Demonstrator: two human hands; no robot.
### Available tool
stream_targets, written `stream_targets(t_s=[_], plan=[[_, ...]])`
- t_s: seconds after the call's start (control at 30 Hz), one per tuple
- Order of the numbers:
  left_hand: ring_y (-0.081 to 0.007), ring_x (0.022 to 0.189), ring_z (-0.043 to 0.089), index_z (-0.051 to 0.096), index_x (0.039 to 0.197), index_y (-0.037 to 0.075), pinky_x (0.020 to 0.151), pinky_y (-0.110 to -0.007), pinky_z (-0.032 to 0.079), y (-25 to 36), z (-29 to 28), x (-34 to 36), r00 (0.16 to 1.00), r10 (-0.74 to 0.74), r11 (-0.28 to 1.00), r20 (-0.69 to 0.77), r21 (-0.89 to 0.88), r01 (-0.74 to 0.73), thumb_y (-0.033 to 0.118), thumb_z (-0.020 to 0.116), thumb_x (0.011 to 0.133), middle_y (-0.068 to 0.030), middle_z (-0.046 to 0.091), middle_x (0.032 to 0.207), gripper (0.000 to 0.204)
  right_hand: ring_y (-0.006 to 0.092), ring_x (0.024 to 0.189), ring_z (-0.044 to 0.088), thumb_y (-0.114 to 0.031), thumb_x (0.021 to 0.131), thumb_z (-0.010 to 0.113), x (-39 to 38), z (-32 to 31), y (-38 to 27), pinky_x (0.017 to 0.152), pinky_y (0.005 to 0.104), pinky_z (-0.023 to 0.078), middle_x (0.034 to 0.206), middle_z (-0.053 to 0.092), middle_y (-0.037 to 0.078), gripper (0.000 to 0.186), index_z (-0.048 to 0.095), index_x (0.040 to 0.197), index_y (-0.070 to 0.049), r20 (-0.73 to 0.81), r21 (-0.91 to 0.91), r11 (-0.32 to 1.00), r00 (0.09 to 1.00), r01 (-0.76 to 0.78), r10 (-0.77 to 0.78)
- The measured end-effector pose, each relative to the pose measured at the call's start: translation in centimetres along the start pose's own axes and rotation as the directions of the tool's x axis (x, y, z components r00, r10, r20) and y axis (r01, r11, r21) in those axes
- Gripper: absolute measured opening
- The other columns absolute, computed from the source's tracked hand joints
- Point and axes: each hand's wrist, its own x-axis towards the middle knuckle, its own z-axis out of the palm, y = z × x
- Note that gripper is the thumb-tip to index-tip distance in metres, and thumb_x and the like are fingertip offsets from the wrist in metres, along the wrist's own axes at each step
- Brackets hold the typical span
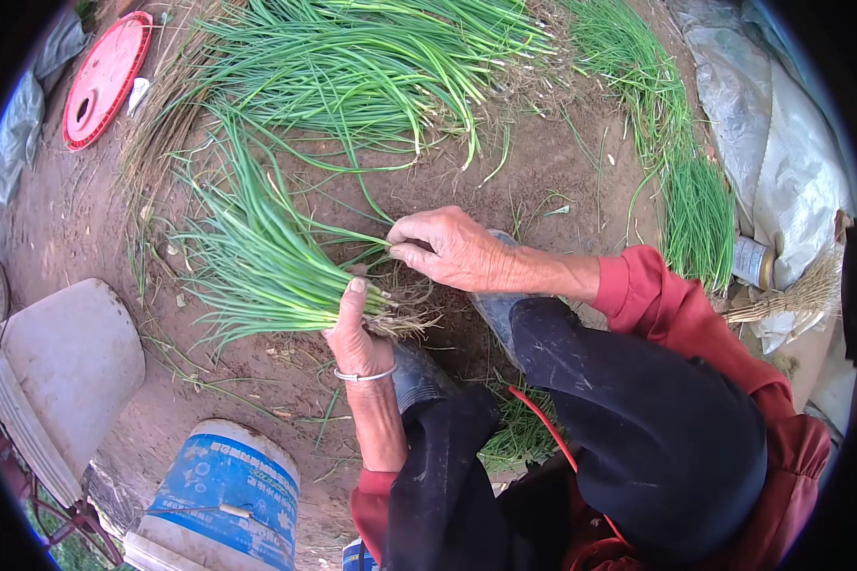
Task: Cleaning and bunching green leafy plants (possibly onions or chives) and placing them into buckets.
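Observation:
My left hand [354, 347], with a pale bangle at the wrist, is closed round a bunch of green onions [267, 262] near the root end. The leaves fan out to the upper left, and the tangled roots [405, 322] stick out on the right of the fist. Just above, my right hand [455, 249] is closed, thumb and fingertips pinching the end of a thin green onion stalk [348, 232] whose leaves run left toward the bunch. A big pile of green onions [343, 81] lies on the soil beyond both hands.
Finer green stalks [681, 171] form a strip on the right, beside plastic sheeting [767, 124], a can [752, 263] and a straw broom [800, 288]. A red lid [112, 81] lies far left. Nearer are a whitish bucket [76, 352] and a blue-and-white bucket [227, 490].

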Motion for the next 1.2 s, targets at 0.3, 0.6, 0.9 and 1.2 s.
stream_targets(t_s=[0.3,0.6,0.9,1.2], plan=[[-0.0149,0.088,0.054,0.054,0.104,0.007,0.081,-0.033,0.048,4.0,-0.1,-1.0,0.976,0.161,0.922,0.145,-0.375,-0.096,0.016,0.067,0.083,-0.002,0.057,0.091,0.027,0.0292,0.062,0.061,-0.028,0.084,0.06,5.2,-4.8,4.7,0.063,0.0427,0.049,0.064,0.061,0.015,0.028,0.061,0.081,0.0,-0.254,-0.343,0.906,0.953,-0.248,0.165],[-0.0178,0.08,0.054,0.051,0.107,0.007,0.07,-0.033,0.049,1.3,-1.1,-0.2,0.997,0.016,0.939,0.069,-0.344,0.008,0.014,0.068,0.082,-0.0044,0.056,0.087,0.031,0.0289,0.073,0.061,-0.015,0.078,0.059,5.9,-4.5,4.0,0.064,0.041,0.049,0.076,0.059,0.01,0.014,0.059,0.088,-0.005,-0.289,-0.394,0.919,0.951,-0.012,-0.111],[-0.0156,0.086,0.055,0.053,0.107,0.008,0.077,-0.037,0.049,0.8,-1.4,-0.1,0.986,0.001,0.946,0.165,-0.32,0.052,0.015,0.062,0.087,-0.0034,0.057,0.093,0.023,0.0258,0.071,0.057,-0.02,0.084,0.061,5.7,-3.7,5.6,0.065,0.0388,0.047,0.08,0.056,0.01,0.019,0.06,0.095,-0.005,-0.033,-0.656,0.744,0.98,0.128,-0.197],[-0.0209,0.096,0.055,0.051,0.116,0.005,0.083,-0.037,0.049,0.3,-1.6,-0.4,0.977,-0.024,0.932,0.214,-0.349,0.099,0.01,0.059,0.087,-0.0088,0.059,0.107,0.03,0.0175,0.066,0.053,-0.026,0.085,0.062,3.0,-1.8,1.4,0.061,0.0348,0.044,0.07,0.057,0.01,0.026,0.06,0.093,-0.001,0.084,-0.087,0.993,0.992,-0.082,0.089]])
